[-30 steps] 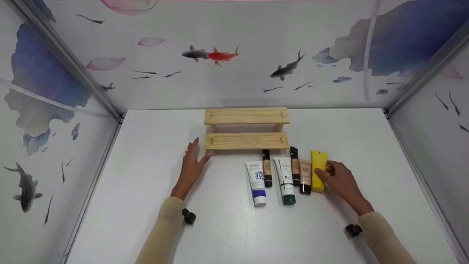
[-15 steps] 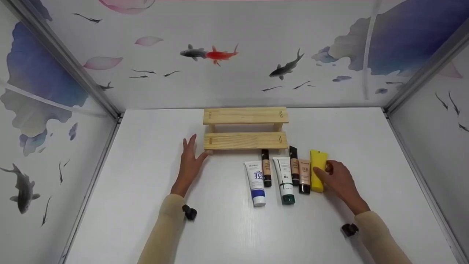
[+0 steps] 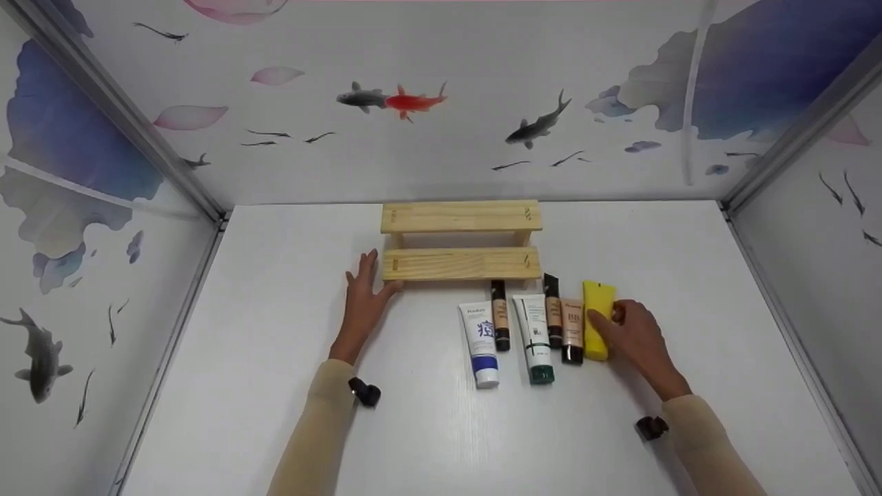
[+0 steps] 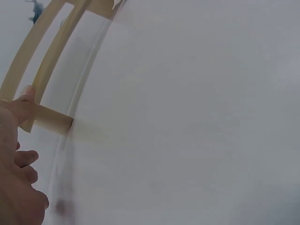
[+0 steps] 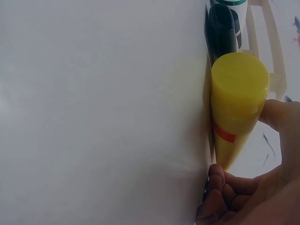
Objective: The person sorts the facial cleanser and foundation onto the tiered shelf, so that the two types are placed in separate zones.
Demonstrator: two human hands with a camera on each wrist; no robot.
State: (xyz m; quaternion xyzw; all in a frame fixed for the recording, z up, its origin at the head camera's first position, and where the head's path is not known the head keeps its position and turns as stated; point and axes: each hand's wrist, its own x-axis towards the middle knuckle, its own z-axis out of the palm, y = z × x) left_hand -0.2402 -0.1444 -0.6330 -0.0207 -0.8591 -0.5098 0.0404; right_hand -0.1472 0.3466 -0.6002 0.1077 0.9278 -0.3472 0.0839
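A two-step wooden rack (image 3: 462,264) stands at the back of the white table. My left hand (image 3: 363,303) is at its left end, fingers stretched along the side and the thumb at the front corner of the lower step; in the left wrist view the thumb (image 4: 28,96) overlaps that board's end. Farther right, my right hand (image 3: 637,334) holds a yellow squeeze tube (image 3: 598,320), thumb on top and the other fingers curled at its right side. The tube lies at the right end of a row, its round yellow cap (image 5: 240,75) facing the right wrist camera.
Left of the yellow tube lie a BB cream tube (image 3: 572,331), a white tube with a green cap (image 3: 536,337), a white tube with a blue band (image 3: 480,344) and two slim black-and-beige tubes, one (image 3: 501,315) close to the rack's front. Printed walls (image 3: 441,158) enclose the table.
My left hand has shifted slightly right, closer against the rack's end. The right hand stays on the yellow tube, and the tubes keep their places; the head view drifts a little.
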